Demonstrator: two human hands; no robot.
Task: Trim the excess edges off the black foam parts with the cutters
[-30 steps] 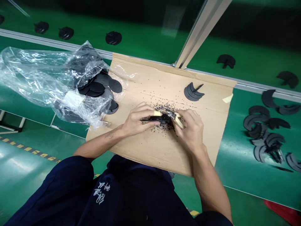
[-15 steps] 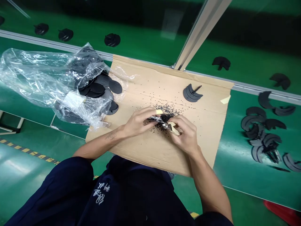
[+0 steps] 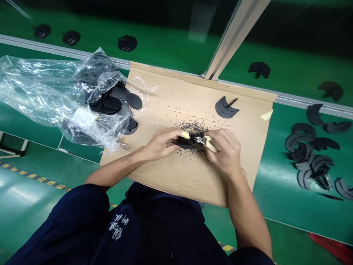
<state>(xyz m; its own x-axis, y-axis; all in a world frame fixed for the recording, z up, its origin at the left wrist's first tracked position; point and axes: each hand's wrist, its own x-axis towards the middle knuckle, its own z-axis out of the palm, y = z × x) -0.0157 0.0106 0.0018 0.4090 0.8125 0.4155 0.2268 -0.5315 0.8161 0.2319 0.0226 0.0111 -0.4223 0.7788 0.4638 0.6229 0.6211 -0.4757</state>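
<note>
A black rubber piece (image 3: pixel 184 143) is grasped by the left hand (image 3: pixel 161 144) and held low over a cardboard sheet (image 3: pixel 176 92). Small snips (image 3: pixel 205 141) with taped handles are clenched in the right hand (image 3: pixel 224 152), against the piece's end. Black crumbs (image 3: pixel 193 127) are scattered below, curved black pieces (image 3: pixel 226 108) are stacked further up the sheet, and a plastic bag (image 3: pixel 41 84) lies left of it on the green counter (image 3: pixel 171 55)

A flat black rubber piece (image 3: pixel 185 144) lies gripped in the left hand (image 3: pixel 161 144), its end touching small metal snips (image 3: pixel 203 141) with cream-wrapped handles, held in the right hand (image 3: pixel 224 151).
</note>
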